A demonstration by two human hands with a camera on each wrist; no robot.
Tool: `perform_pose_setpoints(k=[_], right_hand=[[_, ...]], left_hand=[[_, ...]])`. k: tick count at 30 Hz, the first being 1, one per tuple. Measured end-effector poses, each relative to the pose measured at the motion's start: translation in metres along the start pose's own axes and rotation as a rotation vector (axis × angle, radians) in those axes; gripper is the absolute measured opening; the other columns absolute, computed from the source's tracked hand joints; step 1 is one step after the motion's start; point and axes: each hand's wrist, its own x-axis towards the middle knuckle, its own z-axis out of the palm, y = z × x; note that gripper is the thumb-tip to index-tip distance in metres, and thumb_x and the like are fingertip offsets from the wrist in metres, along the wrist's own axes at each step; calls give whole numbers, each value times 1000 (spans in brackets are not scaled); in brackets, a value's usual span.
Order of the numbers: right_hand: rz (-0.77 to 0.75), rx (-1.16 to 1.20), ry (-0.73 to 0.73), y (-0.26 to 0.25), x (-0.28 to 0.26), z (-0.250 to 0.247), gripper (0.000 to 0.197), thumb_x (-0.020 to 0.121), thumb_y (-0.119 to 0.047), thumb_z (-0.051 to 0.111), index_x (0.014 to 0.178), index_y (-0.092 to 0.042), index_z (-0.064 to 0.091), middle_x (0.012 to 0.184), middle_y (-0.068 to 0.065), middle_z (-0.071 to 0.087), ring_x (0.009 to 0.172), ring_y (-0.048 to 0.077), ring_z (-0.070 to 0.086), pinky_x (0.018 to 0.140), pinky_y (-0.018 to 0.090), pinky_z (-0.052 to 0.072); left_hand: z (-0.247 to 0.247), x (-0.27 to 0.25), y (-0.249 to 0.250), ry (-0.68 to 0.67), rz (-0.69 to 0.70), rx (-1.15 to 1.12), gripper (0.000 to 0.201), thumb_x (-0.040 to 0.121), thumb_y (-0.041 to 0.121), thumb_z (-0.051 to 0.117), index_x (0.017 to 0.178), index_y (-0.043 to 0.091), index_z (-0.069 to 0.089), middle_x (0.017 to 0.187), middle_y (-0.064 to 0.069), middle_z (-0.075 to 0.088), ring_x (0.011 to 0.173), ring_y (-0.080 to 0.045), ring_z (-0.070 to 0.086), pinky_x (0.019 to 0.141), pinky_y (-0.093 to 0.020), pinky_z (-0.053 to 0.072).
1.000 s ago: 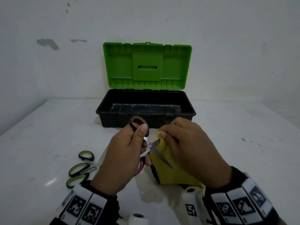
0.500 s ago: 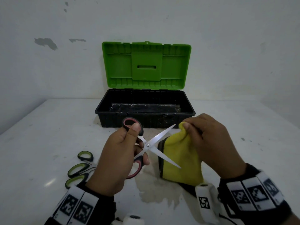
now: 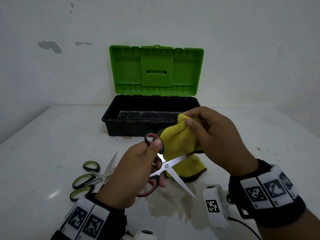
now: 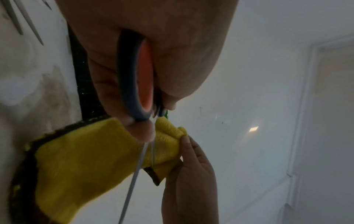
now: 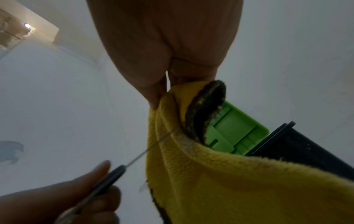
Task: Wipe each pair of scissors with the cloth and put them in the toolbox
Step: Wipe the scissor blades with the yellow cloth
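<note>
My left hand grips the red-and-black scissors by their handles, blades spread apart. One blade runs up to the right into the yellow cloth; the other points down to the right. My right hand pinches the cloth's top fold, raised in front of the toolbox, a black tub whose green lid stands open. In the left wrist view the scissors' handle sits in my fingers with the cloth behind the blades. The right wrist view shows a blade entering the cloth.
Green-handled scissors lie on the white table to the left of my left hand, their blades pointing away. A damp patch marks the table below the cloth. A white wall stands right behind the toolbox.
My right hand has slid the cloth up and to the right along the upper blade. The scissors' blades have spread wider, and my left hand has turned slightly.
</note>
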Motion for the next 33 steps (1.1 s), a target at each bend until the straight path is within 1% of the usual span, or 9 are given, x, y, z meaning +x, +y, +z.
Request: perform_pose_setpoints(k=[3,5,9,13,17,20,24,27,33], right_hand=[[13,150,-102,-8,-5,4,8,96,-25,60,100,-30,64,89,-9,67,81,15,64,67,44,56],[11,216,-182,-10,-9,4,6,96,-27,59,100,-30,61,87,-4,66,77,23,62,67,49,53],[-11,303,-352,-7,-21,0,20,90,-22,58,109,-26,55,88,-6,62,79,15,60,68,32,53],[-42,164,-418,-2,-28,-5,37,89,-32,57,126,-31,55,97,-10,62,93,10,60,79,31,51],[-185,-27,-439,-2,-28,-5,32,88,-40,53,115,-29,67,101,-9,59,99,11,54,82,34,46],[-164,7,-525,-4,-26,-8,30,85,-40,50,108,-26,61,111,-9,54,103,14,54,82,32,46],[-73,44,-618,-10,-23,-8,22,95,-52,42,92,-32,53,93,-4,61,79,15,57,67,35,47],[-86,-63,-640,-9,-19,-5,11,93,-43,57,94,-36,49,91,-5,62,76,13,57,63,31,47],[-72,-128,-709,-10,-14,4,36,85,-39,71,114,-33,51,101,-15,60,85,1,54,68,15,44]], left_hand=[[-4,4,-1,25,12,-3,36,99,42,47,83,12,60,62,-4,59,43,-29,62,48,-30,51],[-7,5,-2,36,14,-28,37,99,42,47,84,11,60,64,-5,59,43,-31,61,58,-36,54],[-16,8,-3,46,10,-51,38,98,44,48,90,10,63,62,-5,57,46,-32,61,54,-34,50],[-17,8,-2,18,9,-26,39,98,44,47,96,7,61,61,-4,57,48,-33,61,46,-28,47],[-15,5,1,-6,28,-9,37,97,45,48,89,12,63,64,-5,56,49,-34,60,47,-30,49],[-11,3,3,-14,34,4,36,97,43,49,85,12,63,66,-8,55,50,-33,58,46,-27,49],[-7,1,4,-7,67,63,36,97,42,48,81,14,64,61,-4,56,47,-27,57,44,-27,49],[-6,-1,4,8,99,119,35,98,40,48,81,14,64,56,2,56,43,-20,57,43,-25,48],[-6,-1,5,-32,162,173,36,98,40,47,83,10,61,58,0,54,42,-17,55,43,-23,49]])
